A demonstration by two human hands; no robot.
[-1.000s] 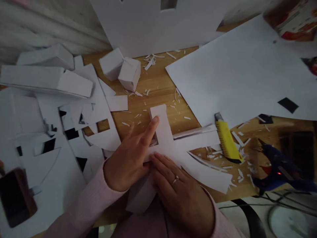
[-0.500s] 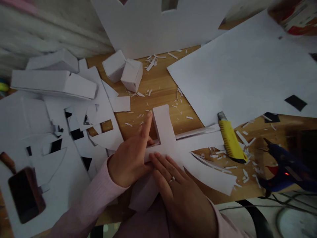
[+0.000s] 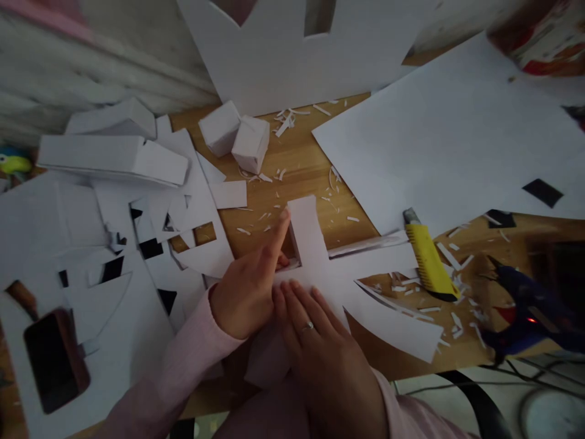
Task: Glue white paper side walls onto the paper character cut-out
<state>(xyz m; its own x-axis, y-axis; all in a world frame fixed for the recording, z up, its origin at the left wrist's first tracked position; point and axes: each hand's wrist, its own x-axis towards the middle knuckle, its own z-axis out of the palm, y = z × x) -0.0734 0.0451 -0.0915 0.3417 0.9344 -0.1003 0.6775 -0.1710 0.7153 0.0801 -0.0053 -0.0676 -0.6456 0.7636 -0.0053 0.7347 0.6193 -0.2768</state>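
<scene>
A white cardboard piece (image 3: 340, 274) with an upright arm, a right arm and a curved lower strip lies in front of me at the table's near side. My left hand (image 3: 249, 286) holds it at its left. The index finger stretches along the upright arm's left edge, and other fingers curl in at the inner corner, partly hidden. My right hand (image 3: 315, 341), with a ring on one finger, lies flat on the cardboard with fingers extended and close together. Below the hands, a folded white piece (image 3: 267, 360) shows in part.
A yellow utility knife (image 3: 429, 259) touches the right arm's end. Farther right is a dark blue glue gun (image 3: 525, 311) with a red light. Two small white boxes (image 3: 251, 143), long white boxes (image 3: 91, 155), a phone (image 3: 52, 360), large white sheets (image 3: 434, 134) and paper scraps (image 3: 286, 122) surround the workspace.
The whole view has shifted slightly, with things appearing a little further right and down. My right hand has slid slightly left against the cardboard; my left hand keeps its hold.
</scene>
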